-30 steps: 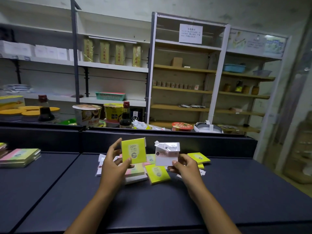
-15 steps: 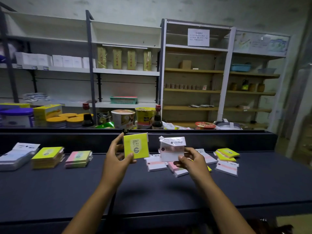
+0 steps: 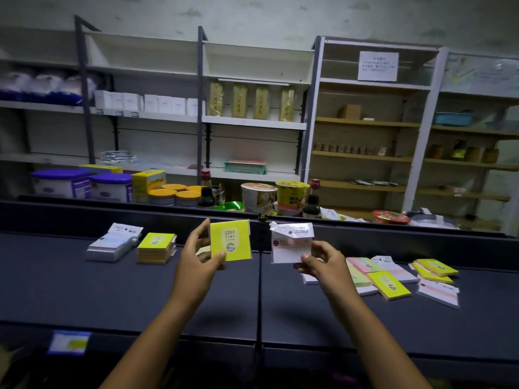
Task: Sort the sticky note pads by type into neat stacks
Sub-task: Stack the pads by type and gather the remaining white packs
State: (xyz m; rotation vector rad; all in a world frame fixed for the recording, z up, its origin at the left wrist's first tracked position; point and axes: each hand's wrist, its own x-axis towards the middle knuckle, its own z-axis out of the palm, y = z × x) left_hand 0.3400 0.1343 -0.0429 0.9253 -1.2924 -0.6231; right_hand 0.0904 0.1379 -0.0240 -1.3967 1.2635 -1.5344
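My left hand (image 3: 198, 261) holds a yellow sticky note pad (image 3: 230, 240) upright above the dark shelf top (image 3: 140, 290). My right hand (image 3: 323, 263) pinches a white packaged pad (image 3: 290, 242) beside it, also raised. To the left stand a neat yellow stack (image 3: 156, 247) and a white packaged stack (image 3: 112, 244). A loose pile of pink, yellow and white pads (image 3: 390, 279) lies at the right, behind my right hand. A pastel stack behind my left hand is almost fully hidden.
A raised dark ledge (image 3: 393, 234) runs along the back of the shelf top. Behind it stand tubs, yellow-lidded tins, sauce bottles (image 3: 311, 202) and noodle cups (image 3: 258, 196). Wall shelving fills the background. A price label (image 3: 68, 342) sits on the front edge.
The view has swung left, so the sorted stacks sit nearer the centre and the loose pile has shifted right. Both hands still hold their pads up.
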